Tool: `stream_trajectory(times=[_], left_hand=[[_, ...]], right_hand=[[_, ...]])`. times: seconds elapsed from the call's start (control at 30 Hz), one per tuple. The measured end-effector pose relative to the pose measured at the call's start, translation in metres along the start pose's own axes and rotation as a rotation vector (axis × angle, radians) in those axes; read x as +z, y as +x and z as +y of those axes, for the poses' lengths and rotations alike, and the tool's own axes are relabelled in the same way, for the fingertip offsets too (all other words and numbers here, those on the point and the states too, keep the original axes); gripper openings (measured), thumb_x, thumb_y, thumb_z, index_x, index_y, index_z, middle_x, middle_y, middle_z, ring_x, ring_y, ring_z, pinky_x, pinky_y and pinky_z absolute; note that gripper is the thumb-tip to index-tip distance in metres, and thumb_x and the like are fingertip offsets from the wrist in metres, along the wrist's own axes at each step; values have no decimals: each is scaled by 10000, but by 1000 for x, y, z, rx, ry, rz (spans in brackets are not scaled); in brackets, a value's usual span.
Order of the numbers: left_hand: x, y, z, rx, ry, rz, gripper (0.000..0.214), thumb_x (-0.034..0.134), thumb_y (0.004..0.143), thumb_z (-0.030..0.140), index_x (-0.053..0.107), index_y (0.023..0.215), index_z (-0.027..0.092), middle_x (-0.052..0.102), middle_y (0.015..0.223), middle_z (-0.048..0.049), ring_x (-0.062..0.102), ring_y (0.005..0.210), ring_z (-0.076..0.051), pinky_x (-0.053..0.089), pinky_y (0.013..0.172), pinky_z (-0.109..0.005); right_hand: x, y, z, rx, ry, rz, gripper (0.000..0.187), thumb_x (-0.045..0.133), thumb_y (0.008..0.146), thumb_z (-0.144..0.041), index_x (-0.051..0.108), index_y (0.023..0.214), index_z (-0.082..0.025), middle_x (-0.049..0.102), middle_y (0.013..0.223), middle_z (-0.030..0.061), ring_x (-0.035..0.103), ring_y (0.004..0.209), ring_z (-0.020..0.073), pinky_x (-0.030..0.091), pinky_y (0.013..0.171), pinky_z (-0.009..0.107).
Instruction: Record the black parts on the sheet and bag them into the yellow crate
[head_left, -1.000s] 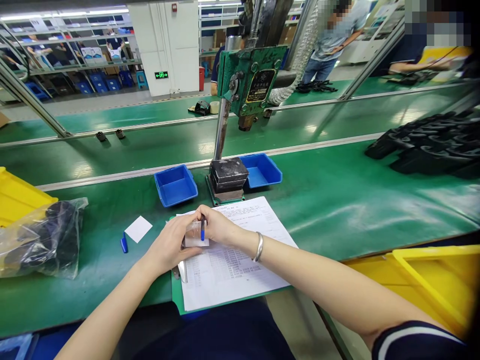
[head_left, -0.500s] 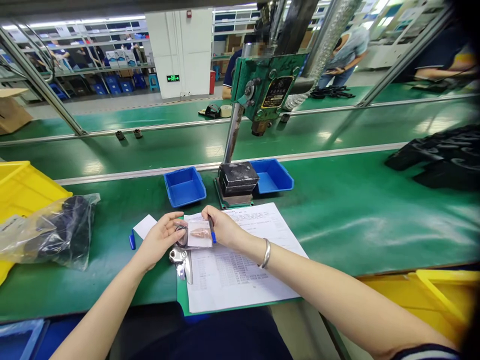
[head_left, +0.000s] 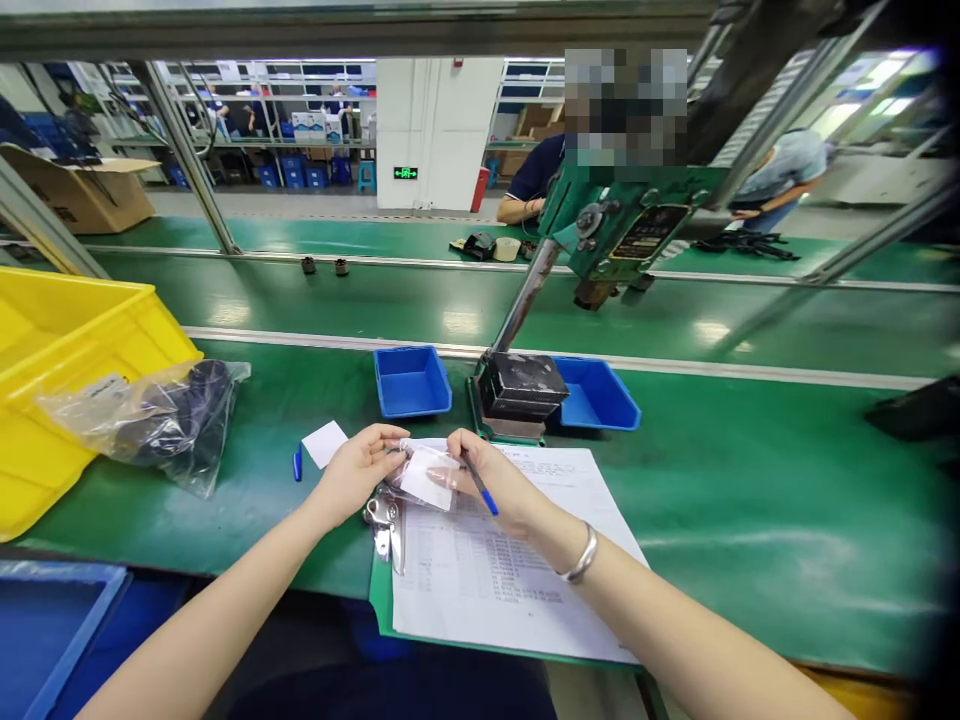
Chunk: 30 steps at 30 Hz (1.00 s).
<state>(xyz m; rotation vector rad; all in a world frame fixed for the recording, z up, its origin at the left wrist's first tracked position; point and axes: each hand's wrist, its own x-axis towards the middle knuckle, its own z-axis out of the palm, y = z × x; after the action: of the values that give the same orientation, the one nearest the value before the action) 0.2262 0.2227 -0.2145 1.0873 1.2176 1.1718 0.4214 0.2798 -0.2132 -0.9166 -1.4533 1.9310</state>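
Both my hands meet over the top left corner of a printed sheet (head_left: 510, 570) on a green clipboard (head_left: 382, 600). My left hand (head_left: 356, 475) pinches one edge of a small clear plastic bag (head_left: 424, 478) with a white label. My right hand (head_left: 487, 480) grips the bag's other side, a finger showing through the plastic, and keeps a blue pen (head_left: 480, 485) between its fingers. A silver bangle (head_left: 581, 560) is on my right wrist. The clipboard's metal clip (head_left: 386, 525) lies just under the bag.
A green hand press (head_left: 615, 225) with a black block (head_left: 521, 385) stands between two blue trays (head_left: 411, 380) (head_left: 596, 395). A white card (head_left: 325, 443) and blue pen cap (head_left: 298, 462) lie left. A yellow bin (head_left: 67, 350) holds a clear bag of black parts (head_left: 161, 415). People work behind.
My view has swung left and down, so the press and trays sit further right. The small bag has turned in my fingers, and the pen now lies slanted rather than upright.
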Motion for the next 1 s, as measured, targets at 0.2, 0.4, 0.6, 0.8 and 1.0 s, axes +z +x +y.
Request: stream_trajectory(times=[0.2,0.4,0.6,0.8,1.0], left_hand=[[4,-5,3,2,86,48,333,600,868,432,644,1078,178,647,822,-30,550,694,-129,422,638,-246],[5,-9,7,-42,-57,98,339,576,880,443,614,1100,187,666,932,-45,580,769,-139,437,662,-243],[14,-13,9,-62,-258,101,319,607,877,410,600,1096,179,699,1061,-95,635,896,-180,482,768,-284],[23,-13,13,-67,-358,139,271,574,906,353,597,1104,170,701,1113,-110,664,900,-191,504,738,-284],[21,-14,14,-49,-444,177,256,597,899,306,588,1109,158,691,1135,-124,651,1051,-232,514,842,-326]], right_hand=[[10,0,-5,-49,-146,68,555,848,577,-383,340,734,-226,379,611,-96,302,538,69,220,489,219],[14,-2,-5,-1,-39,9,587,826,601,-480,330,796,-232,394,668,-90,339,589,77,265,528,227],[14,-6,-8,-64,-82,76,528,824,619,-449,367,743,-215,352,676,-73,321,612,86,249,558,240],[21,-1,-6,-107,-104,134,498,836,591,-383,389,736,-218,385,683,-68,336,614,95,285,573,241],[21,0,-6,-32,21,62,574,843,583,-453,357,791,-229,399,665,-87,348,600,87,283,553,230]])
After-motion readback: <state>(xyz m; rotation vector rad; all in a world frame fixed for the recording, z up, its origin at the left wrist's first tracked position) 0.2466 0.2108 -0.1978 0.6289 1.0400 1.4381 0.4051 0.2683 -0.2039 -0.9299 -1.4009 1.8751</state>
